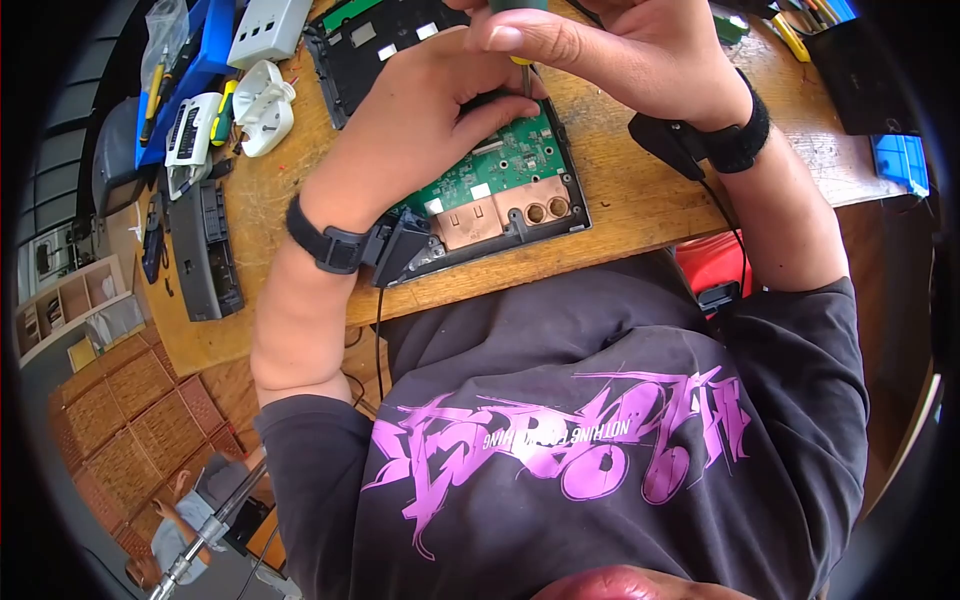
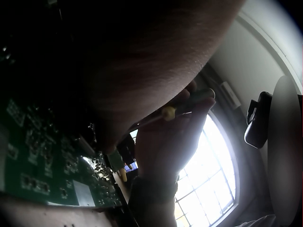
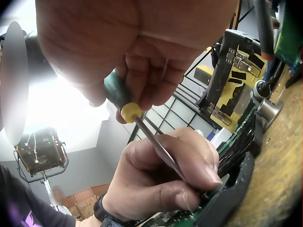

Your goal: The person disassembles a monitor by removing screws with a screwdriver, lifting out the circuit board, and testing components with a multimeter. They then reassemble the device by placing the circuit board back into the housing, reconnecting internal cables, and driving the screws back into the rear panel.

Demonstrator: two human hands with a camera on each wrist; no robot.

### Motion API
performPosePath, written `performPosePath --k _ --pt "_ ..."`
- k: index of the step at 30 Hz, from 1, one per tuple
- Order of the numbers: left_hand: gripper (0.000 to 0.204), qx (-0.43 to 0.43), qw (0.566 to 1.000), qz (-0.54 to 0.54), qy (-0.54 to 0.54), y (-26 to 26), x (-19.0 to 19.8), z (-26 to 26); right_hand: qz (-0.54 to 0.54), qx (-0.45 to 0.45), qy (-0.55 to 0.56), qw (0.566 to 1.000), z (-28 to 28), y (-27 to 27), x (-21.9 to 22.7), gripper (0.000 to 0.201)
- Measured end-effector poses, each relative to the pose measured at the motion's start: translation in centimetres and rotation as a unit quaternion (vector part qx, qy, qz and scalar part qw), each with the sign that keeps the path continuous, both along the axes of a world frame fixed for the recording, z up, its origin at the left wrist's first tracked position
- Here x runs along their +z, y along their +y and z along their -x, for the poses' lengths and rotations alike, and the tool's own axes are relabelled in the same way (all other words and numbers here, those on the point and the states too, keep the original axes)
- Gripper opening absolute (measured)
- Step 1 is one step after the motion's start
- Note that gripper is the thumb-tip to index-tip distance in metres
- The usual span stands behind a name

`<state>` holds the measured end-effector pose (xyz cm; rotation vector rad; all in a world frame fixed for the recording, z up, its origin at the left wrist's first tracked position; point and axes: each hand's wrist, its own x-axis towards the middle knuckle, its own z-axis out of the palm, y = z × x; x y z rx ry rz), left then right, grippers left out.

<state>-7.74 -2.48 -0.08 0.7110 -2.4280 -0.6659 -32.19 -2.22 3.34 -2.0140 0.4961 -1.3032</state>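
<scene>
My right hand (image 1: pixel 640 65) grips the green handle of a screwdriver (image 3: pixel 116 90) with a yellow collar. Its metal shaft slants down to the far right corner of a green circuit board (image 1: pixel 515 165). Around the shaft's lower end, the thumb and index finger of my left hand (image 1: pixel 395 135) pinch close to the board. The very tip is hidden between those fingers in the right wrist view. The board sits in a black casing (image 1: pixel 578 190), with copper-coloured plates (image 1: pixel 470 222) along its near side. My left wrist lies over the casing's near left corner.
Behind the casing lies a black panel (image 1: pixel 395 25) with pale patches. On the left are a white round-ended part (image 1: pixel 265 108), a green-and-yellow tool (image 1: pixel 223 112), a blue bin (image 1: pixel 205 50) and a long black part (image 1: pixel 203 250). A blue box (image 1: pixel 900 163) stands at right.
</scene>
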Motion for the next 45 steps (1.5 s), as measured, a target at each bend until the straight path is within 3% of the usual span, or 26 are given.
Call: performPosePath --k 2,6,12,19,25,34,40,43,45 --pt "0.014 0.001 1.000 0.002 -0.005 0.0 0.3 0.1 -0.016 -0.017 0.043 0.999 0.2 0.1 0.3 0.032" --pt "0.012 -0.005 1.000 0.023 -0.017 0.2 0.9 0.2 -0.075 0.034 -0.105 0.991 -0.4 -1.0 -1.4 0.030" --pt "0.012 -0.013 1.000 0.016 -0.015 -0.1 0.7 0.3 -0.107 -0.011 -0.164 0.981 0.3 -1.5 -0.5 0.030" --pt "0.012 -0.029 0.999 0.035 -0.006 0.1 1.6 -0.4 -0.087 -0.088 -0.142 0.982 1.2 -2.8 -0.5 0.035" --pt "0.012 -0.105 0.990 -0.052 -0.075 1.5 4.3 -2.6 -0.080 -0.063 -0.190 0.977 0.5 -2.9 -0.5 0.032" --pt "0.015 -0.090 0.991 -0.010 -0.095 2.7 4.0 -1.8 -0.078 -0.061 -0.173 0.980 0.2 -2.9 -0.7 0.028" --pt "0.019 -0.082 0.992 0.006 -0.095 3.0 4.1 -1.5 -0.071 -0.017 -0.175 0.982 0.3 -3.3 -1.1 0.028" --pt "0.021 -0.079 0.992 0.009 -0.095 3.0 4.1 -1.4 -0.028 0.049 -0.209 0.976 0.3 -3.6 -1.4 0.029" --pt "0.022 -0.079 0.993 0.015 -0.092 3.0 4.0 -1.3 -0.074 0.000 -0.188 0.979 0.3 -2.7 -0.7 0.030"
